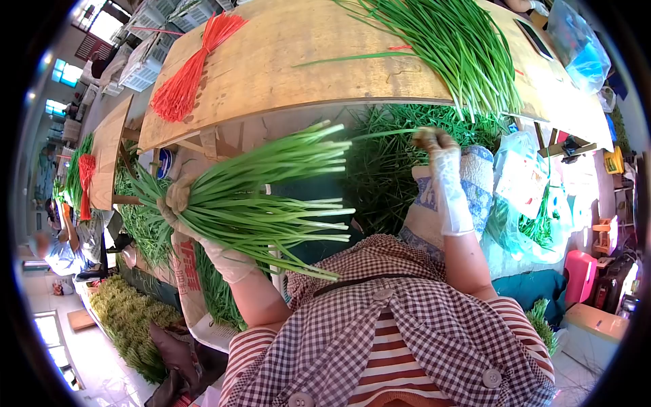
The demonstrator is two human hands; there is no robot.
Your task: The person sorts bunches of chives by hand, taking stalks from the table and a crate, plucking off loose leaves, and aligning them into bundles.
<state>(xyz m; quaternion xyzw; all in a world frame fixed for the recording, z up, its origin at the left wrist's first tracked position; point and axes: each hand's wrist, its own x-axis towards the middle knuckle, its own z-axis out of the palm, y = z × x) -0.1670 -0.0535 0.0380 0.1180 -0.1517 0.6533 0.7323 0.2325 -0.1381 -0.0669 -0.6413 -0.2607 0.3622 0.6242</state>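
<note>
My left hand [178, 203], in a thin glove with dirty fingertips, is closed around a bunch of garlic chives [271, 183]. The pale stem ends fan out to the right, and the leaf tips stick out past my fist on the left. My right hand [437, 149], gloved too, pinches one thin green chive leaf [386, 133] stretching left toward the bunch. Beneath the hands lies a heap of loose chive leaves [380, 176]. On the wooden table [291, 68] ahead rests a pile of chives [454, 54], stem ends toward me.
Red ties [196, 68] are spread on the table's left part. A phone [534, 39] and a blue plastic bag [576, 47] are at the right. A plastic bag with greens [536, 203] hangs by my right arm. Another person [64, 251] sits at the far left.
</note>
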